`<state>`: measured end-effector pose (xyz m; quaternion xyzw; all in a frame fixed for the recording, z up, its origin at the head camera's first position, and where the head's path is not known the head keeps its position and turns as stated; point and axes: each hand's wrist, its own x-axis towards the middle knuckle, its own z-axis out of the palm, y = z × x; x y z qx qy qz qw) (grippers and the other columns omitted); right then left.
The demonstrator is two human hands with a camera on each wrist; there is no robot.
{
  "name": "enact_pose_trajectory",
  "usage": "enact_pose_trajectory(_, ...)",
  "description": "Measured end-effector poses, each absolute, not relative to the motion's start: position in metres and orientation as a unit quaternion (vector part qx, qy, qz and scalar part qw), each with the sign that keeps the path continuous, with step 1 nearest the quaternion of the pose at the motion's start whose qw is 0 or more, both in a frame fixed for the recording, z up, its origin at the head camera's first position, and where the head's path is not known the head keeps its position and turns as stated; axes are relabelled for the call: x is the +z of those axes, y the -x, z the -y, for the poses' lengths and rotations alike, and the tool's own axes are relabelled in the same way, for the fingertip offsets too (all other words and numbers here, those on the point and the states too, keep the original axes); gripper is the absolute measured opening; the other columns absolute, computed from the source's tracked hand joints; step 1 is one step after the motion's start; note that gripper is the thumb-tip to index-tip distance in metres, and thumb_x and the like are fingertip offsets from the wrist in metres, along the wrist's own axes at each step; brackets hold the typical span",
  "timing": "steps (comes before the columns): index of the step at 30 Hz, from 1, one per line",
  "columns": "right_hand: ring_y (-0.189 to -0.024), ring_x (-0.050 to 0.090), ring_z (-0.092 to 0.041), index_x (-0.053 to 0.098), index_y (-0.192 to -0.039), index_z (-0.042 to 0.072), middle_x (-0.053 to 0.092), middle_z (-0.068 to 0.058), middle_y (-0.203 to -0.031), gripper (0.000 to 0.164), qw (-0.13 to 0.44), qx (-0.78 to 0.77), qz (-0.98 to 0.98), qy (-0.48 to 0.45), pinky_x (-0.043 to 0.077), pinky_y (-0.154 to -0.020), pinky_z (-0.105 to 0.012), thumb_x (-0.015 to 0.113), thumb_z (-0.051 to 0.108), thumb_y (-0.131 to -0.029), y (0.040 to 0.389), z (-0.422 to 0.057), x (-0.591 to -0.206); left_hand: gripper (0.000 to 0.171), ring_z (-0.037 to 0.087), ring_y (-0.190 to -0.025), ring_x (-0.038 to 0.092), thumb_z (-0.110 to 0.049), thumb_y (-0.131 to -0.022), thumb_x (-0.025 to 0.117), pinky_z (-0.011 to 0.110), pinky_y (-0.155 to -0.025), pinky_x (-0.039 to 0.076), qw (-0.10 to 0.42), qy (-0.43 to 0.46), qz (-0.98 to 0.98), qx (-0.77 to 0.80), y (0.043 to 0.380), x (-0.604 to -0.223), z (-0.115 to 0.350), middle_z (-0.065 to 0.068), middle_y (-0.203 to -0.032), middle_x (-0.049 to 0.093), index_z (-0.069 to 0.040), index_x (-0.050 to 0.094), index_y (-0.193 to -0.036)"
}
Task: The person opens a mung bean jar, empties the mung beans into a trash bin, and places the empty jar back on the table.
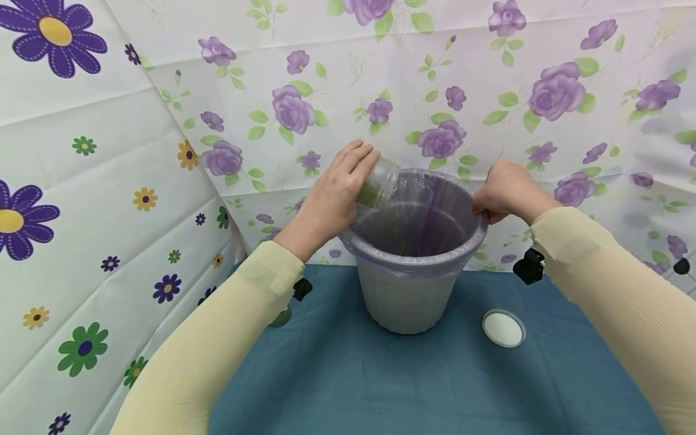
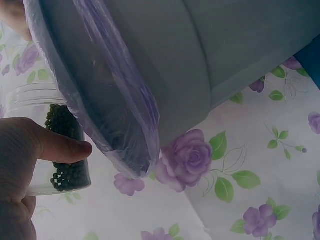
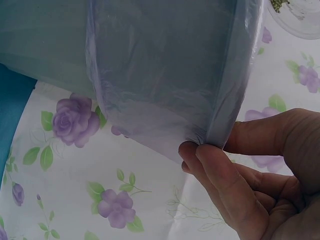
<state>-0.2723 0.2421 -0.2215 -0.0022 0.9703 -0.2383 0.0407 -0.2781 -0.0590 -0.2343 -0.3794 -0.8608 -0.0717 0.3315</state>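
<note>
My left hand (image 1: 338,192) grips a clear jar (image 1: 383,176) of small green beans (image 2: 69,176). The jar is tilted, its threaded mouth over the left rim of a pale grey bin (image 1: 408,299). A faint streak runs from the mouth down into the bin. A thin purple plastic bag (image 1: 421,266) lines the bin and folds over its rim. On the opposite side, my right hand (image 1: 505,192) pinches the bag-covered rim between thumb and fingers; the right wrist view shows the fingertips on the bag (image 3: 165,120). The bin's bottom inside is too dark to make out.
A round, shallow white-faced thing (image 1: 503,328) lies on the blue cloth (image 1: 380,386) right of the bin. A round greenish thing (image 1: 281,318) is partly hidden by the left sleeve. Flower-printed sheets (image 1: 337,78) hang behind and at the left.
</note>
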Motion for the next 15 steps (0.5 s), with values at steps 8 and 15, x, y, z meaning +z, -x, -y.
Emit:
enact_pose_trajectory(8,-0.048,0.065,-0.021,0.066,-0.070,-0.007,0.065,-0.010,-0.052,0.019,0.036,-0.241,-0.970,0.003,0.056,-0.050,-0.033,0.067,0.012,-0.072,0.2723,-0.2426,-0.2214,0.061,0.026,-0.142,0.025,0.019,-0.081,0.041,0.031,-0.113,0.032,0.336,0.383,0.858,-0.068,0.2795,-0.2345,0.0587,0.015,-0.142,0.042,-0.002,0.042,-0.139)
enact_pose_trajectory(15,-0.048,0.065,-0.020,0.066,-0.071,-0.007,0.065,-0.010,-0.053,0.019,0.035,-0.242,-0.970,0.002,0.056,-0.050,-0.032,0.067,0.012,-0.072,0.2725,-0.2424,-0.2220,0.060,0.027,-0.140,0.029,0.018,-0.080,0.043,0.030,-0.116,0.027,0.346,0.387,0.853,-0.061,0.2800,-0.2348,0.0599,0.016,-0.140,0.045,-0.002,0.044,-0.137)
